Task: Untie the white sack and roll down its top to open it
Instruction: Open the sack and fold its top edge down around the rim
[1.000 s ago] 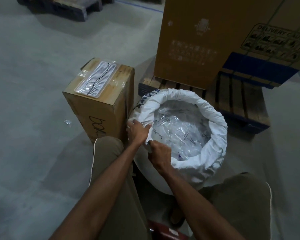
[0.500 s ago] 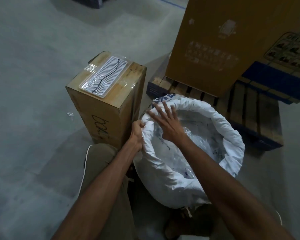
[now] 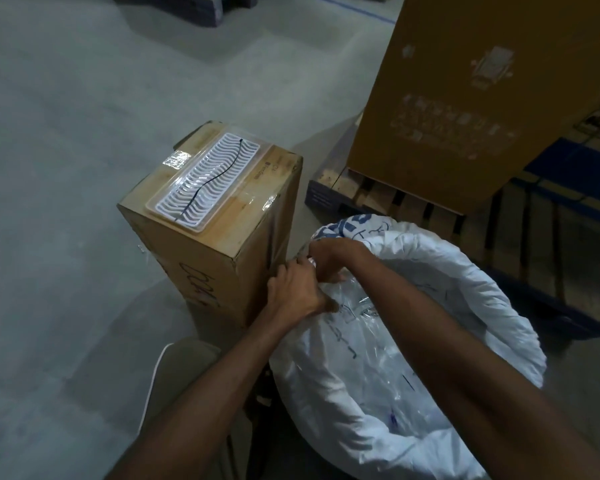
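The right hand (image 3: 329, 256) is curling onto the white sack's (image 3: 465, 282) rim beside the left hand (image 3: 297, 289).

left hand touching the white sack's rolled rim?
Touching. Head view: left hand fingers curl over the white sack rim's near-left edge, no gap.

One white sack (image 3: 471, 306), near right. Two cardboard boxes: small one (image 3: 222, 244) left, large one (image 3: 465, 98) far right. One ribbed plastic tray (image 3: 207, 178). Two pallets: one (image 3: 465, 216) right, one (image 3: 187, 5) far. Two hands: left (image 3: 297, 289), right (image 3: 329, 259).
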The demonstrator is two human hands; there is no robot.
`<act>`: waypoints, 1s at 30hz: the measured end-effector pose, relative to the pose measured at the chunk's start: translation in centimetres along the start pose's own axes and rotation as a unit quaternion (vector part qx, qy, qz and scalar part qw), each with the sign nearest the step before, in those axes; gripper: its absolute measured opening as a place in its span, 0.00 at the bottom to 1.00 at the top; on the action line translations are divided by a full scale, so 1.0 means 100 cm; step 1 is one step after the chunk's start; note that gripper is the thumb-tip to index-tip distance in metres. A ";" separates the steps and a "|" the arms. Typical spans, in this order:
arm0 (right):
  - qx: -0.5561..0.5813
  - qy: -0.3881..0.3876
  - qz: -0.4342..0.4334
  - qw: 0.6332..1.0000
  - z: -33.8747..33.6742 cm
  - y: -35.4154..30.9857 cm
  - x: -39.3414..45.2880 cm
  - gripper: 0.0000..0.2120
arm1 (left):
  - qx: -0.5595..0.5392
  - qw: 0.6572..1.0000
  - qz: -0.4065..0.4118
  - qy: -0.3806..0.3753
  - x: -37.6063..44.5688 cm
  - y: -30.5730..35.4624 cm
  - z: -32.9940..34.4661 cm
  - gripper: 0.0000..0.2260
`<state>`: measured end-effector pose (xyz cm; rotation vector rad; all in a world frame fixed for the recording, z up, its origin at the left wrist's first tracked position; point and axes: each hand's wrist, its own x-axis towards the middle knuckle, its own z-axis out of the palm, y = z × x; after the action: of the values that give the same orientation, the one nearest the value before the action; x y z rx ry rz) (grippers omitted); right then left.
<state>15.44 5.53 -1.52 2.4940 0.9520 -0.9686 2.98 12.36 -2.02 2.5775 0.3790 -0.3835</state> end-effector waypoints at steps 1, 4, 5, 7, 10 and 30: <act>0.026 0.003 0.009 1.000 -0.001 0.005 0.004 0.24 | -0.018 1.000 -0.005 -0.002 0.008 -0.001 0.000 0.40; 0.049 0.119 -0.057 0.990 0.008 0.012 -0.004 0.34 | -0.097 0.991 -0.084 -0.023 0.020 -0.009 -0.007 0.27; 0.007 0.181 -0.075 0.981 0.016 0.017 -0.010 0.37 | -0.148 0.981 -0.117 -0.041 0.026 -0.011 -0.010 0.25; -0.077 0.264 -0.042 0.961 0.034 0.028 -0.023 0.44 | -0.282 0.942 -0.147 -0.108 0.033 -0.011 -0.018 0.19; -0.073 0.275 0.072 0.956 0.053 0.043 -0.030 0.41 | -0.371 0.893 -0.150 -0.207 0.030 -0.008 -0.025 0.18; -0.066 0.355 0.120 0.925 0.079 0.086 -0.036 0.40 | -0.034 0.956 0.036 -0.289 0.104 0.032 -0.020 0.30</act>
<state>15.44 -6.31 -4.48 2.7841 0.8115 0.1054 14.01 12.74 -2.41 2.2667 0.0827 -1.0393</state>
